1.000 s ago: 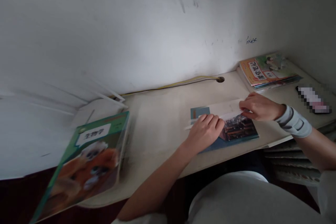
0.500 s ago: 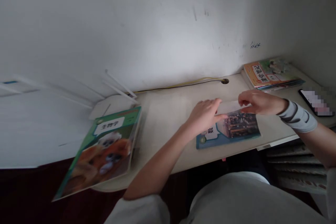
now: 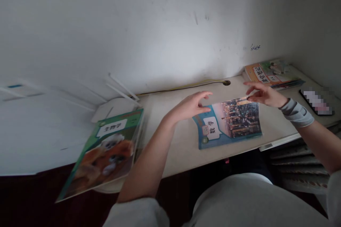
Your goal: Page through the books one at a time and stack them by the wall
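Farthest left of the left hand, thin white bars stand against the wall, and nearer the body from them a green book (image 3: 106,156) with furry animals on its cover lies past the left forearm, its lower end jutting beyond the edge of the white table (image 3: 181,156). The left hand (image 3: 189,106) hangs with thumb and fingers well parted, with nothing seen between them; its thumb lies over the upper left corner of a blue book (image 3: 229,124), though whether it touches cannot be told. That book lies face up on the table between the two hands and nearer the body than they are, its outline a little wavy. Beyond both hands, a cable (image 3: 181,87) runs along the wall to a round hole (image 3: 226,83). The right hand (image 3: 268,95), a grey wrap (image 3: 297,112) around its wrist, is loosely spread, fingertips at the blue book's upper right edge; contact is unclear. Just beyond it rests a stack of books (image 3: 271,74); to its right lies a dark-edged phone (image 3: 317,103).
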Demonstrator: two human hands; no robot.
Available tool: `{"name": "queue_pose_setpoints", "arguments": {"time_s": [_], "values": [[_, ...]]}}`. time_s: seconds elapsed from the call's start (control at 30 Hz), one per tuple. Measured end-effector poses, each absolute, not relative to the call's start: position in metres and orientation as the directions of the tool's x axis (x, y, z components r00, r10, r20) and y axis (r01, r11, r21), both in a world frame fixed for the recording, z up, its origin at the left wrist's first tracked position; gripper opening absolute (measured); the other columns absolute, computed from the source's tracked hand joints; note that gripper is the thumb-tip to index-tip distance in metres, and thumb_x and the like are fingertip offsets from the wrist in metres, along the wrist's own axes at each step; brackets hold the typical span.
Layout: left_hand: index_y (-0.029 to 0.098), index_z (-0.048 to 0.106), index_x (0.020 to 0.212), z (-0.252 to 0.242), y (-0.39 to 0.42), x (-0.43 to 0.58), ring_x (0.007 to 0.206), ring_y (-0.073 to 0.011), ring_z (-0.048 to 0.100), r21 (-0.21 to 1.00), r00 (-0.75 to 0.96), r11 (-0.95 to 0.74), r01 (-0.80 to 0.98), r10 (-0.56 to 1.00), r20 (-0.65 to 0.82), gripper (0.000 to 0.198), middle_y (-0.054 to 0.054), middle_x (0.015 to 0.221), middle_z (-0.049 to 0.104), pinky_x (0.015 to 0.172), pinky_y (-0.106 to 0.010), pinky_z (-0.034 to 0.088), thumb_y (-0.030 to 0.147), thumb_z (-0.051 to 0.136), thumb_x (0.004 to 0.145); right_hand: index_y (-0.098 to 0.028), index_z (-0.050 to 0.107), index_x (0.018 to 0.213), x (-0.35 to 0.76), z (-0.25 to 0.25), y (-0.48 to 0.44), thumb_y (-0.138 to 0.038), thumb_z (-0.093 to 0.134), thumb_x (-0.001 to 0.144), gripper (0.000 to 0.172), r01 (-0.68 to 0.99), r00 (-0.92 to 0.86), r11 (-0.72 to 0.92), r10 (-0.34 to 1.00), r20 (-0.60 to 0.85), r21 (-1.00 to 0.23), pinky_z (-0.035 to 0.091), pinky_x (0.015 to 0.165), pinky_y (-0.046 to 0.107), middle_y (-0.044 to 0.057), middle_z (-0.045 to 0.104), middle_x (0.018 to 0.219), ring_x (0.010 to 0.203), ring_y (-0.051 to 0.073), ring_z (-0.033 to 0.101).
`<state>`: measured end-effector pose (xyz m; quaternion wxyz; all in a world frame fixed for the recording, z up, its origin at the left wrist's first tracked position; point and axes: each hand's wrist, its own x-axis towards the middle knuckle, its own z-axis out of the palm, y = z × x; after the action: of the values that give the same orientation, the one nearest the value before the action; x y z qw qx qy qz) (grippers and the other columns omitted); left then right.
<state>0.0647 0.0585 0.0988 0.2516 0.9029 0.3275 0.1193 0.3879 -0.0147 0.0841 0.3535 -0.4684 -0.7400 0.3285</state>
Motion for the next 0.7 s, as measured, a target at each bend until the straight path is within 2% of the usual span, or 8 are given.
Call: {"name": "queue_pose_setpoints", "arguments": {"time_s": [0.1, 0.2, 0.27, 0.37, 0.47, 0.6, 0.63, 0.7], "values": [[0.023, 0.060, 0.110, 0.089, 0.066, 0.053, 0.093, -0.0162, 0.058, 0.501, 0.802, -0.728, 0.468, 0.589, 0.106, 0.035, -0.007, 0.120, 0.055, 0.082, -0.029, 0.045, 0.040, 0.054, 0.081, -0.018, 0.065, 0.091, 0.389, 0.079, -0.017, -0.052, 0.061, 0.074, 0.038, 0.538, -0.332, 0.398, 0.910, 0.248, -0.743, 0.043, 0.063, 0.028, 0.007, 0.060, 0.090, 0.071, 0.014, 0.055], [0.020, 0.067, 0.092, 0.077, 0.071, 0.049, 0.101, -0.0189, 0.056, 0.476, 0.802, -0.735, 0.483, 0.589, 0.096, 0.032, -0.007, 0.108, 0.062, 0.088, -0.032, 0.043, 0.043, 0.047, 0.084, -0.016, 0.065, 0.071, 0.392, 0.076, -0.014, -0.056, 0.058, 0.074, 0.040, 0.560, -0.334, 0.379, 0.917, 0.217, -0.737, 0.041, 0.064, 0.029, 0.007, 0.060, 0.085, 0.069, 0.014, 0.053], [0.019, 0.066, 0.093, 0.070, 0.073, 0.051, 0.096, -0.0184, 0.058, 0.498, 0.768, -0.700, 0.511, 0.633, 0.102, 0.035, -0.006, 0.103, 0.065, 0.087, -0.032, 0.044, 0.044, 0.043, 0.086, -0.016, 0.062, 0.066, 0.394, 0.072, -0.012, -0.059, 0.055, 0.075, 0.044, 0.552, -0.288, 0.300, 0.944, 0.159, -0.778, 0.039, 0.061, 0.029, 0.003, 0.058, 0.071, 0.065, 0.014, 0.050], [0.019, 0.061, 0.107, 0.060, 0.076, 0.055, 0.096, -0.0185, 0.058, 0.587, 0.670, -0.620, 0.521, 0.723, 0.168, 0.038, -0.006, 0.109, 0.064, 0.086, -0.031, 0.044, 0.045, 0.048, 0.082, -0.018, 0.056, 0.059, 0.394, 0.064, -0.007, -0.061, 0.052, 0.075, 0.047, 0.518, -0.178, 0.176, 0.979, 0.095, -0.837, 0.036, 0.055, 0.027, -0.002, 0.048, 0.054, 0.056, 0.012, 0.044], [0.017, 0.064, 0.094, 0.056, 0.079, 0.056, 0.085, -0.0179, 0.060, 0.649, 0.635, -0.547, 0.529, 0.762, 0.125, 0.036, -0.004, 0.094, 0.067, 0.078, -0.029, 0.045, 0.046, 0.052, 0.078, -0.017, 0.059, 0.066, 0.391, 0.058, -0.005, -0.058, 0.059, 0.071, 0.041, 0.427, -0.110, 0.159, 0.986, 0.123, -0.890, 0.038, 0.058, 0.027, -0.001, 0.054, 0.061, 0.059, 0.012, 0.047], [0.015, 0.063, 0.075, 0.056, 0.085, 0.054, 0.066, -0.0152, 0.057, 0.806, 0.685, -0.347, 0.479, 0.722, -0.097, 0.038, -0.001, 0.070, 0.064, 0.061, -0.025, 0.043, 0.051, 0.051, 0.078, -0.017, 0.064, 0.093, 0.389, 0.056, 0.000, -0.053, 0.068, 0.063, 0.047, 0.330, -0.157, 0.184, 0.978, 0.138, -0.926, 0.043, 0.070, 0.031, 0.005, 0.065, 0.090, 0.077, 0.016, 0.056], [0.015, 0.061, 0.072, 0.056, 0.088, 0.055, 0.062, -0.0146, 0.055, 0.839, 0.686, -0.280, 0.467, 0.713, -0.144, 0.040, -0.001, 0.066, 0.062, 0.057, -0.024, 0.042, 0.053, 0.050, 0.078, -0.017, 0.065, 0.093, 0.390, 0.054, 0.003, -0.053, 0.068, 0.062, 0.048, 0.333, -0.174, 0.175, 0.977, 0.122, -0.927, 0.044, 0.071, 0.031, 0.006, 0.065, 0.090, 0.078, 0.017, 0.056], [0.014, 0.056, 0.065, 0.051, 0.095, 0.059, 0.056, -0.0130, 0.051, 0.846, 0.669, -0.221, 0.486, 0.717, -0.197, 0.043, 0.001, 0.058, 0.056, 0.052, -0.023, 0.038, 0.056, 0.049, 0.077, -0.016, 0.067, 0.084, 0.391, 0.048, 0.013, -0.056, 0.066, 0.063, 0.045, 0.377, -0.174, 0.123, 0.983, 0.060, -0.918, 0.043, 0.066, 0.029, 0.004, 0.065, 0.079, 0.070, 0.015, 0.055]]}}
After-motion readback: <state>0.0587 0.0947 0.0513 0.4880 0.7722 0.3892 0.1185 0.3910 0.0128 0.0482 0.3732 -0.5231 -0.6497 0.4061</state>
